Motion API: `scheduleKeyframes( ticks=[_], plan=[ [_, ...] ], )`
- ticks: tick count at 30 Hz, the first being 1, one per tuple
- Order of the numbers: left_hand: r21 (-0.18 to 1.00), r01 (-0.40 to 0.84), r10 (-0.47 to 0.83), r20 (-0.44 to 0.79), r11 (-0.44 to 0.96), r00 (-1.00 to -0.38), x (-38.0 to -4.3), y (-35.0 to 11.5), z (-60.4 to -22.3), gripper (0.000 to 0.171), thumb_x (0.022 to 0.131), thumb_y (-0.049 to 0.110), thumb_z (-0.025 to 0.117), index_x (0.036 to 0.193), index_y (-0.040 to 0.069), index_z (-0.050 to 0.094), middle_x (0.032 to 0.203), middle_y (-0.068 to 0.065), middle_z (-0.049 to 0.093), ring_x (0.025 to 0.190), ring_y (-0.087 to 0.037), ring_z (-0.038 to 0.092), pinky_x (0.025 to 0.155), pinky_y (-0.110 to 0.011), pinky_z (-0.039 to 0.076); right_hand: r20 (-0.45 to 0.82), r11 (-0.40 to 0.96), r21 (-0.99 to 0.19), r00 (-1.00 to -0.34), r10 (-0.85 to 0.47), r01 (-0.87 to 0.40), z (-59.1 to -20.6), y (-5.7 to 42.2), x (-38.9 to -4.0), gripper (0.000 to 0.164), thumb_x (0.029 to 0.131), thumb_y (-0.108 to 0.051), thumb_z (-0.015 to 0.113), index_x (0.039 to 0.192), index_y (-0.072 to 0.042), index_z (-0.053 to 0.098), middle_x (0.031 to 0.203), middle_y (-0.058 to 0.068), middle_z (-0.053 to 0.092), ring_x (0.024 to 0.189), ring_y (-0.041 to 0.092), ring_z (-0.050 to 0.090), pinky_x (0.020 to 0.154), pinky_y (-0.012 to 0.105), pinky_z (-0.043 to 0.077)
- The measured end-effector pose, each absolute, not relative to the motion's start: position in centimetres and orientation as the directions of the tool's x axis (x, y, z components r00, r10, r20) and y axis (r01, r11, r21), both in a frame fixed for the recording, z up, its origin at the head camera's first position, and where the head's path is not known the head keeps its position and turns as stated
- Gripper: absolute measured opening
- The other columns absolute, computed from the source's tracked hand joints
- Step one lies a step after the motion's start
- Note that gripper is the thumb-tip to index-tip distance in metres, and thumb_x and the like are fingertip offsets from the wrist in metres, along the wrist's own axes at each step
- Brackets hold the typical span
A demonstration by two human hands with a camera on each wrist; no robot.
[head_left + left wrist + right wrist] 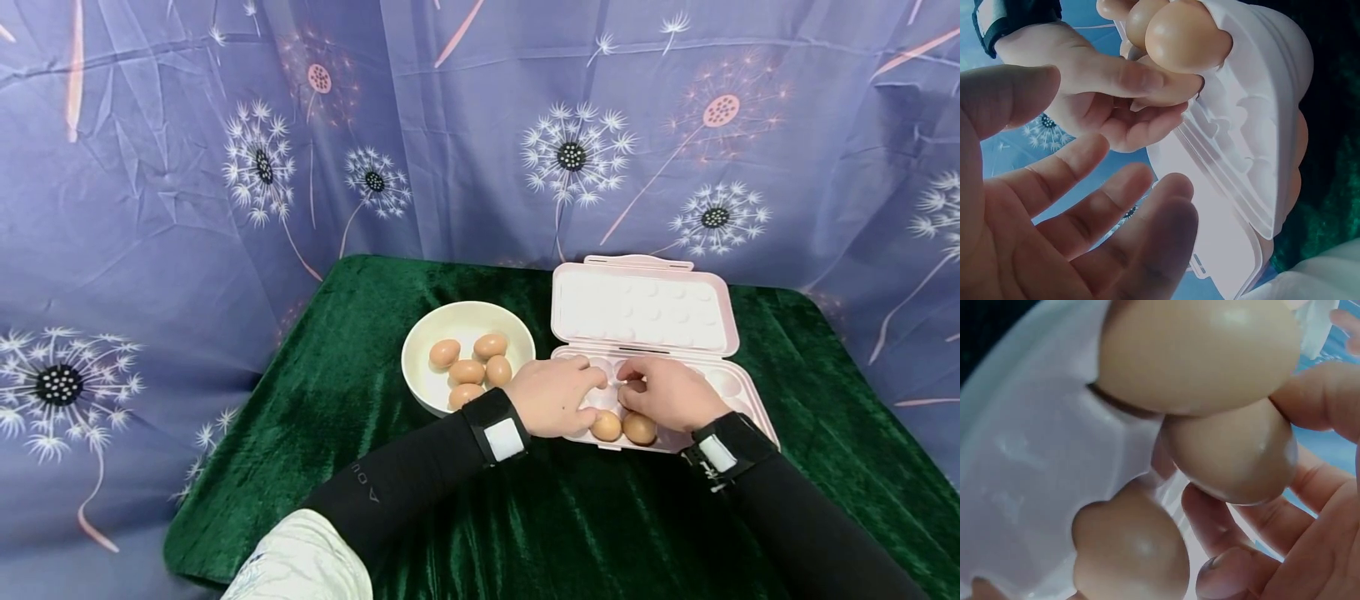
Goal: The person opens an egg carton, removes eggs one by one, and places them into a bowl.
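Note:
My right hand [667, 392] is over the pink egg carton [759, 417], its thumb and fingers round a brown egg [1235, 450] at one of the cups. The left wrist view shows that egg [1179, 87] between thumb and fingertips, low against the cup tray. Along the near row sit two eggs, one [606, 425] on the left and another [640, 428] beside it. Over the carton's left end, my left hand [551, 396] has its fingers spread and loosely bent, holding nothing. The hands hide part of the cups.
Left of the carton stands a cream bowl [414, 354] with several brown eggs [467, 372]. The carton's lid [645, 308] leans back, raised, toward the curtain [465, 167] with dandelion print. Green velvet cloth [525, 517] covers the table.

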State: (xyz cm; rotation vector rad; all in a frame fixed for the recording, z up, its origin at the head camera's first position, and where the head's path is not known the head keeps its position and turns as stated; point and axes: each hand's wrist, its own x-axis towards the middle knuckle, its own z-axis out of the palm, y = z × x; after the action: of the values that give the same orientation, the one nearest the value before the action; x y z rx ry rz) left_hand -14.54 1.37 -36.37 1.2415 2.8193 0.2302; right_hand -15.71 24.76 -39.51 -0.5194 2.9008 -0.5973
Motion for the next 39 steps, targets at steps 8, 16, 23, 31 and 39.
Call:
scheduleKeyframes(
  ticks=[8, 16, 23, 31, 39],
  plan=[
    [0.163, 0.718, 0.72, 0.053, 0.677, -0.692, -14.6, 1.5, -36.2, 0.041, 0.095, 0.037, 0.065, 0.133, 0.024, 0.06, 0.111, 0.006, 0.059, 0.087, -0.009, 0.057, 0.057, -0.028, 0.047, -0.029, 0.767, -0.573, -0.928, -0.371, -0.289, -39.0, 24.5, -15.7, 0.021, 0.097, -0.026, 0.065, 0.114, -0.015, 0.07, 0.103, 0.002, 0.068, 0.088, 0.019, 0.062, 0.08, 0.043, 0.05],
    [0.214, 0.711, 0.71, 0.099, 0.669, -0.697, -14.6, 1.4, -35.9, 0.048, 0.095, 0.034, 0.065, 0.141, 0.022, 0.055, 0.125, 0.004, 0.059, 0.101, -0.011, 0.058, 0.065, -0.027, 0.048, 0.029, 0.635, -0.713, -0.918, -0.395, -0.296, -37.9, 23.6, -15.3, 0.024, 0.1, -0.025, 0.062, 0.121, -0.013, 0.064, 0.111, 0.004, 0.067, 0.092, 0.021, 0.063, 0.078, 0.037, 0.052],
    [0.25, 0.726, 0.715, 0.152, 0.641, -0.683, -14.6, 1.2, -35.6, 0.043, 0.094, 0.032, 0.065, 0.136, 0.022, 0.058, 0.113, 0.006, 0.055, 0.085, -0.007, 0.054, 0.06, -0.023, 0.044, 0.035, 0.591, -0.75, -0.911, -0.411, -0.295, -37.4, 23.1, -14.9, 0.029, 0.102, -0.026, 0.06, 0.129, -0.012, 0.061, 0.118, 0.006, 0.066, 0.098, 0.022, 0.064, 0.082, 0.039, 0.053],
    [0.207, 0.73, 0.71, 0.175, 0.651, -0.682, -14.5, 1.1, -35.4, 0.047, 0.094, 0.038, 0.066, 0.138, 0.022, 0.056, 0.114, 0.006, 0.056, 0.086, -0.008, 0.055, 0.064, -0.023, 0.046, 0.042, 0.5, -0.82, -0.902, -0.43, -0.277, -37.1, 22.4, -14.8, 0.028, 0.103, -0.023, 0.06, 0.129, -0.012, 0.059, 0.114, 0.005, 0.067, 0.096, 0.022, 0.066, 0.082, 0.032, 0.054],
    [0.189, 0.725, 0.705, 0.17, 0.663, -0.689, -14.3, 1.0, -35.3, 0.052, 0.094, 0.038, 0.067, 0.142, 0.022, 0.055, 0.122, 0.005, 0.058, 0.094, -0.011, 0.058, 0.067, -0.025, 0.048, 0.054, 0.402, -0.881, -0.897, -0.439, -0.25, -37.3, 21.7, -14.8, 0.027, 0.104, -0.018, 0.058, 0.129, -0.008, 0.057, 0.118, 0.009, 0.066, 0.1, 0.023, 0.067, 0.084, 0.03, 0.054]
  ],
)
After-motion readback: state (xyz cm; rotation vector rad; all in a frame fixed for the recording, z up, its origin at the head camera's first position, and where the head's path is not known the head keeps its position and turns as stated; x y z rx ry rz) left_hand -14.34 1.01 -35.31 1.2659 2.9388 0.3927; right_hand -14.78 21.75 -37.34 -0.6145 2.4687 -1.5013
